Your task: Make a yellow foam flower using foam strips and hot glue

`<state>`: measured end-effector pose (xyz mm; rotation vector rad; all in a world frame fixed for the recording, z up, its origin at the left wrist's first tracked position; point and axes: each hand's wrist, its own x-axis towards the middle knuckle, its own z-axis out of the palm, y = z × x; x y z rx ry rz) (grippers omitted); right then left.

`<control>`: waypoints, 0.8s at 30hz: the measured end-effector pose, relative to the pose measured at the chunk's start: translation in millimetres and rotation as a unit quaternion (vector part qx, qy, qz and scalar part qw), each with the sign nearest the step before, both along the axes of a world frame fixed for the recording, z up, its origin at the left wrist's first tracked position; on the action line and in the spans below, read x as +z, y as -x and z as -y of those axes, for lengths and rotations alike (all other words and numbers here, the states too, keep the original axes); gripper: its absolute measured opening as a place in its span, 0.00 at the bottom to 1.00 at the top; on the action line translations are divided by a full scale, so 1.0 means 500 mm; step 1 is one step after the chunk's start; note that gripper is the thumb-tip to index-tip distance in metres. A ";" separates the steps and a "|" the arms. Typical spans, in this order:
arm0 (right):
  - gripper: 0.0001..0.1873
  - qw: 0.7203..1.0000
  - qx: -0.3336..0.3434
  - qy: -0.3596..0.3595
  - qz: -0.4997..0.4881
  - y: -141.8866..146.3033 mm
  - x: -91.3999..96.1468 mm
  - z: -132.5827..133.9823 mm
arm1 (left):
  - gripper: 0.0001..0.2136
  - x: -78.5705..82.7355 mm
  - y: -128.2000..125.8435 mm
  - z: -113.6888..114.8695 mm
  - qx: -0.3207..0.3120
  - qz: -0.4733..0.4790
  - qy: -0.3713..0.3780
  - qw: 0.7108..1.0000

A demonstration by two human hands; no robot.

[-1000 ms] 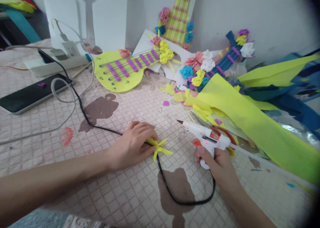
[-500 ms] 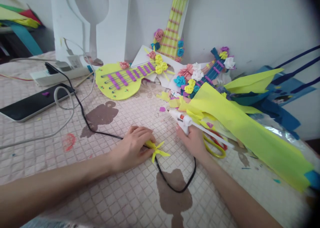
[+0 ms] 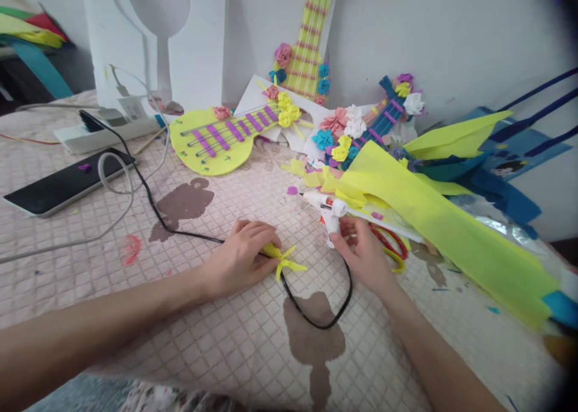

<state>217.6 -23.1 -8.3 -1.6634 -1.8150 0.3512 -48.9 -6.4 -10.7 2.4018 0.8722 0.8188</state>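
My left hand (image 3: 244, 255) rests on the quilted table cover, fingers closed on a small yellow paper flower piece (image 3: 285, 261) whose strips fan out to the right. My right hand (image 3: 366, 254) is just right of it, fingers curled round the handle of a white hot glue gun (image 3: 329, 209). The gun stands low over the cover with its nozzle pointing left. Its black cord (image 3: 316, 323) loops under both hands.
Red and yellow scissors (image 3: 394, 244) lie beside my right hand, under a long yellow paper sheet (image 3: 433, 216). Paper guitars with paper flowers (image 3: 217, 141) lie at the back. A dark tablet (image 3: 63, 184) and a power strip (image 3: 102, 134) are at the left.
My right hand has carried the glue gun up and left, from beside the scissors to near the yellow sheet's edge, and lowered it. My left hand has kept its hold on the yellow piece.
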 end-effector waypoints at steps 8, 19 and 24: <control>0.15 0.989 -0.014 -0.124 0.079 0.027 0.033 0.041 | 0.07 0.000 0.001 -0.001 -0.010 -0.010 0.001 1.000; 0.13 0.940 0.304 -0.143 0.064 0.104 0.000 0.056 | 0.08 -0.004 -0.001 0.001 0.004 -0.005 -0.013 1.000; 0.12 0.934 0.319 -0.131 0.096 0.107 0.001 0.053 | 0.08 -0.005 0.000 0.001 0.003 -0.007 -0.010 1.000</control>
